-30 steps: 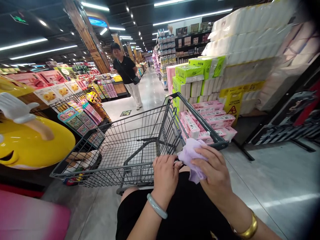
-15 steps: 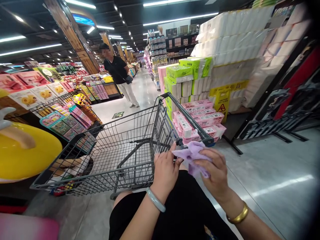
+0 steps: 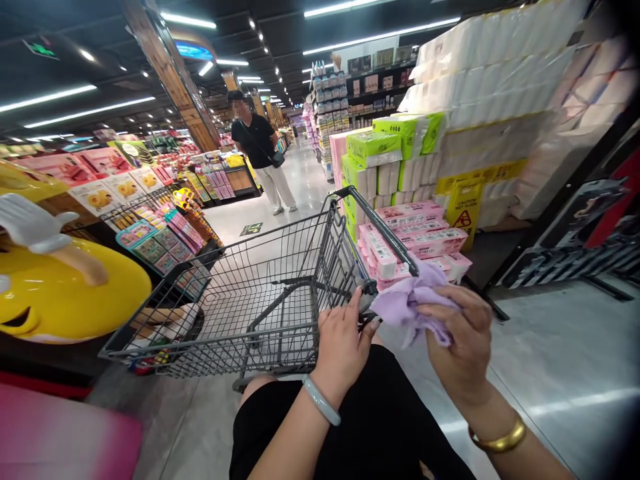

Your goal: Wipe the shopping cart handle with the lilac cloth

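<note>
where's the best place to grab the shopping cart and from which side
Probably the bare middle of its handlebar, from the side away from the basket: the bar is slim and exposed there, while the purple cloth in the right hand covers its near end.

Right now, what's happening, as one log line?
left hand: on cart | right hand: holding purple cloth | cloth: at handle's near end

Over the past second, my right hand point(image 3: 463, 333) has carried the cloth point(image 3: 420, 300) outward, and it now covers the near end of the handle point(image 3: 384, 231), previously seen bare. The knob point(image 3: 370, 287), hidden at first, is exposed. On my left hand point(image 3: 343, 347), the forefinger, initially curled, now extends towards that knob. The bystander's point(image 3: 255, 143) shoes have moved further apart.
</note>
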Action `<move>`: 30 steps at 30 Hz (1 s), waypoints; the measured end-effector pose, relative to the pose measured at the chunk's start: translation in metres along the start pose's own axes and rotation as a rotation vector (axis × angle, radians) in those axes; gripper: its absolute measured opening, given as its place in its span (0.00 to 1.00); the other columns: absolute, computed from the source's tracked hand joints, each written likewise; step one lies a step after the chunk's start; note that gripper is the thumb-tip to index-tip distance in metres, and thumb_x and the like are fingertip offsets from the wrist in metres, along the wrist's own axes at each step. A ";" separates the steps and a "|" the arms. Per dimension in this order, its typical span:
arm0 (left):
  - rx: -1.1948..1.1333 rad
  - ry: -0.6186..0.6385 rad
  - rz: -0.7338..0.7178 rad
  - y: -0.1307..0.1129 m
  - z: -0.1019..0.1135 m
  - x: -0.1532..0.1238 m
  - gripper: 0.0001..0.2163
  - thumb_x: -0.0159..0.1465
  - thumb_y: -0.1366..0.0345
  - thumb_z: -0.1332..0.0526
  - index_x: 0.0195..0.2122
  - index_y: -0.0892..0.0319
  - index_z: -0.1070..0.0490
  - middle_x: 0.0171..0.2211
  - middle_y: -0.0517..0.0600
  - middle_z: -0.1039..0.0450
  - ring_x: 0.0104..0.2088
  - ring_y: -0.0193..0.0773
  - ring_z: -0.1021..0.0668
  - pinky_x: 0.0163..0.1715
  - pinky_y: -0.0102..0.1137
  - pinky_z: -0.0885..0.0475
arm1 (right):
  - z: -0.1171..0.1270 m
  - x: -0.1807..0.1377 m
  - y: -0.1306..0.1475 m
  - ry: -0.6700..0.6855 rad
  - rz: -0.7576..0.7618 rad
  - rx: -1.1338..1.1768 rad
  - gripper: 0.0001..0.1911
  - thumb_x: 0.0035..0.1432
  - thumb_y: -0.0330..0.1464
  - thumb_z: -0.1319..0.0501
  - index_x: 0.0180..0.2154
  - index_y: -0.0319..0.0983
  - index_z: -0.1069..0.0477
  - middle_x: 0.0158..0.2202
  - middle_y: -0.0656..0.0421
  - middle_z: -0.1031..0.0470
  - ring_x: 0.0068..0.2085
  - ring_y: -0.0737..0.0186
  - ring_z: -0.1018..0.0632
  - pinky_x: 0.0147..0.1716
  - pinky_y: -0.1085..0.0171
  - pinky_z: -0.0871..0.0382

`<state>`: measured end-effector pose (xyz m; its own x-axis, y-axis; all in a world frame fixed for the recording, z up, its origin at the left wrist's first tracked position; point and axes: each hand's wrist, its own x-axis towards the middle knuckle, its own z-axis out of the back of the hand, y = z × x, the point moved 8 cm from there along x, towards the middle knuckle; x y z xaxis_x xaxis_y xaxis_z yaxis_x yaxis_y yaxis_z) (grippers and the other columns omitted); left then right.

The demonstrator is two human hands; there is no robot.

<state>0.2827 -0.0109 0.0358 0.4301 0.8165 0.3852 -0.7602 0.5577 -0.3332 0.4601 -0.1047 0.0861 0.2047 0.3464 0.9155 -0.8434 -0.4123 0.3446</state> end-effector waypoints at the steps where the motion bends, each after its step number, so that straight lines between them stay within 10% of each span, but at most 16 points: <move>1: -0.008 0.006 0.007 0.000 0.001 0.000 0.29 0.71 0.52 0.45 0.70 0.56 0.46 0.41 0.52 0.22 0.43 0.45 0.23 0.51 0.44 0.37 | -0.004 0.000 0.002 0.039 0.020 0.027 0.12 0.58 0.22 0.36 0.37 0.46 0.22 0.47 0.56 0.26 0.52 0.50 0.26 0.54 0.46 0.30; 21: -0.234 0.048 -0.012 0.005 0.013 -0.002 0.36 0.62 0.56 0.36 0.71 0.50 0.46 0.38 0.48 0.25 0.42 0.43 0.24 0.58 0.50 0.44 | -0.012 0.081 -0.027 0.297 0.096 0.209 0.14 0.54 0.24 0.40 0.37 0.47 0.22 0.45 0.57 0.21 0.48 0.48 0.20 0.50 0.47 0.27; 30: -0.189 0.032 -0.011 0.023 0.017 0.007 0.34 0.63 0.55 0.37 0.70 0.50 0.45 0.37 0.46 0.25 0.42 0.41 0.24 0.61 0.50 0.46 | -0.087 0.095 -0.031 0.717 0.198 0.275 0.13 0.56 0.24 0.43 0.31 0.45 0.22 0.35 0.61 0.19 0.42 0.56 0.19 0.42 0.59 0.24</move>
<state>0.2597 0.0053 0.0450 0.4551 0.8131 0.3630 -0.6520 0.5819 -0.4860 0.4627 0.0146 0.1440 -0.3847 0.6648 0.6404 -0.6586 -0.6838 0.3142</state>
